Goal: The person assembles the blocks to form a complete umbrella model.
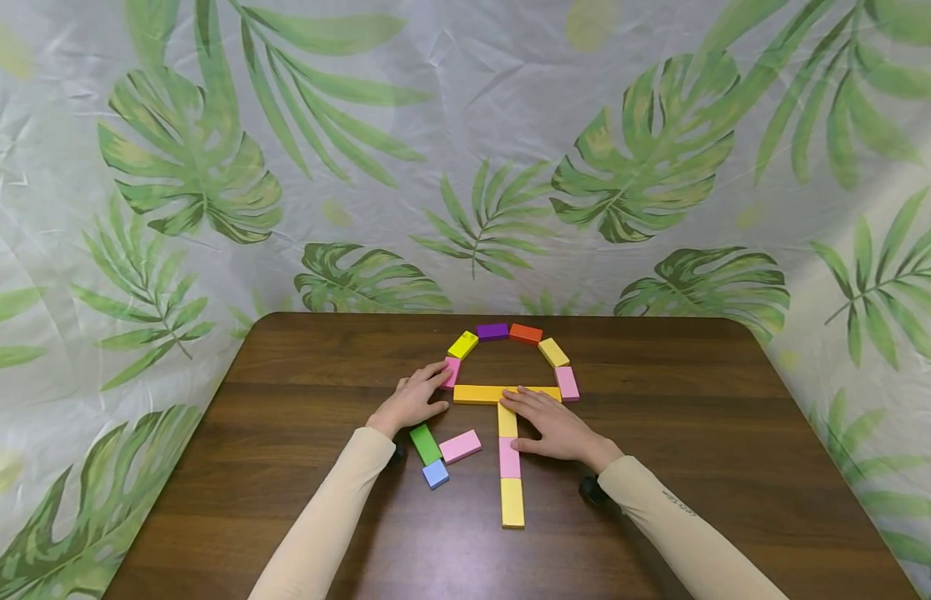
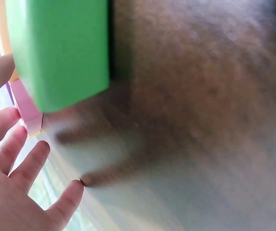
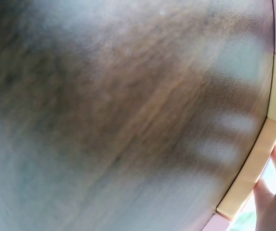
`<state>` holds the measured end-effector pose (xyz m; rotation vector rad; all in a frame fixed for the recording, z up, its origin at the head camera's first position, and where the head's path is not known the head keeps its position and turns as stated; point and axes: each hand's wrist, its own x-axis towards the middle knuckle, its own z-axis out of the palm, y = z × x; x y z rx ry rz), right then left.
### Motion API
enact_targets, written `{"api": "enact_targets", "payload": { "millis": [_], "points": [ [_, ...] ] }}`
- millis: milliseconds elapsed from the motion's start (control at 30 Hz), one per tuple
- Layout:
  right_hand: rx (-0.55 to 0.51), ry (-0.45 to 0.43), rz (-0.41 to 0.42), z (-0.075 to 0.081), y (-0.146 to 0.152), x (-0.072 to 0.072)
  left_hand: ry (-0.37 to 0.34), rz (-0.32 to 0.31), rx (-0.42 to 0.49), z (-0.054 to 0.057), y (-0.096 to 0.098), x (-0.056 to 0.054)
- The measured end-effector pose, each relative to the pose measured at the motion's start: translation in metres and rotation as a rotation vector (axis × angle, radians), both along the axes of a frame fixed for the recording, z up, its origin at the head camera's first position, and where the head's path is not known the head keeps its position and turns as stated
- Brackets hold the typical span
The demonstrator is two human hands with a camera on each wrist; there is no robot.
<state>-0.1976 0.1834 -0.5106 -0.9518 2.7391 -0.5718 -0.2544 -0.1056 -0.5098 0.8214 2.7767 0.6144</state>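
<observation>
My left hand (image 1: pixel 409 402) lies with spread, relaxed fingers, its fingertips touching the pink block (image 1: pixel 452 372) at the arch's left foot. My right hand (image 1: pixel 553 427) stretches its fingers over the long orange block (image 1: pixel 476 395), while its thumb reaches the edge of a pink block (image 1: pixel 510 460). That pink block sits between two yellow blocks (image 1: pixel 508 423) in a column running down from the long block. Above, an arch joins a yellow block (image 1: pixel 462 345), a purple block (image 1: pixel 493 332), a red block (image 1: pixel 526 333), a pale yellow block (image 1: pixel 553 352) and another pink block (image 1: pixel 567 384).
Below my left hand lie a green block (image 1: pixel 425 445), a small blue block (image 1: pixel 436 474) and a loose pink block (image 1: pixel 461 447). Everything rests on a dark wooden table (image 1: pixel 660 533). A leaf-patterned cloth (image 1: pixel 495 100) hangs behind its far edge.
</observation>
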Motion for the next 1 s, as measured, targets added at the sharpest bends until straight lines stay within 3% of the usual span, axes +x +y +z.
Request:
{"api": "enact_targets", "payload": {
  "millis": [400,600,800,1000],
  "points": [
    [-0.001,0.006,0.007,0.0,-0.002,0.0,0.007,0.0,0.015,0.0,-0.003,0.001],
    [-0.005,0.003,0.008,0.0,-0.002,-0.001,0.0,-0.002,0.064,0.002,-0.008,0.006],
    [-0.008,-0.001,0.007,-0.001,-0.001,-0.001,0.011,-0.011,0.109,0.009,-0.016,0.021],
    [-0.027,0.031,0.026,-0.003,0.001,-0.001,0.029,-0.087,0.168,0.016,-0.016,0.045]
  ]
}}
